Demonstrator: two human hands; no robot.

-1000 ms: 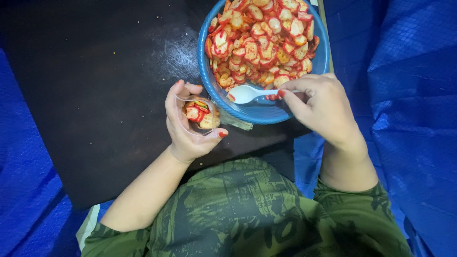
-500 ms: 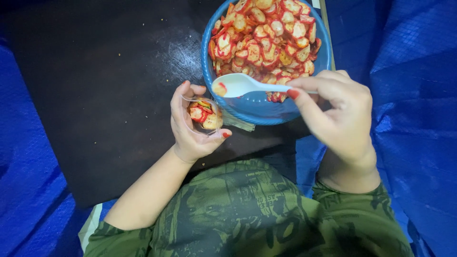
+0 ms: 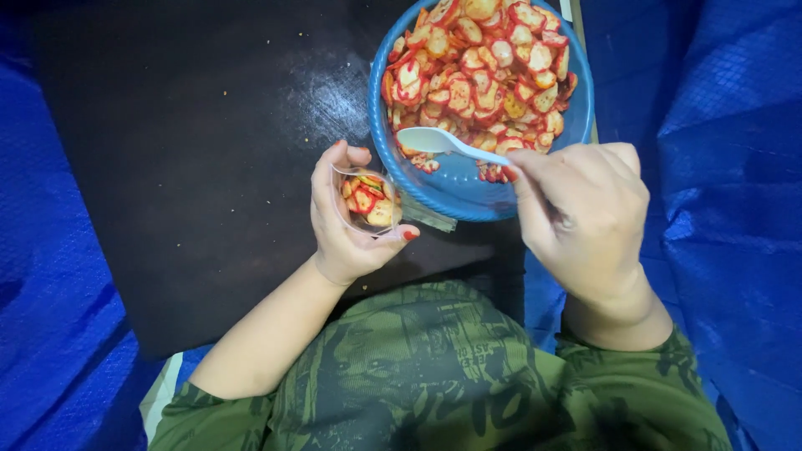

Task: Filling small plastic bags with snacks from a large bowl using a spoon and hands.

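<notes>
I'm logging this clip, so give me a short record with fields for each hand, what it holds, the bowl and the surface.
left hand: left hand grips a small clear cup, partly filled with red-and-yellow slices
right hand: right hand grips a white spoon, its head empty over the bowl
bowl: blue bowl, heaped with the same slices
surface: dark board on blue tarp
</notes>
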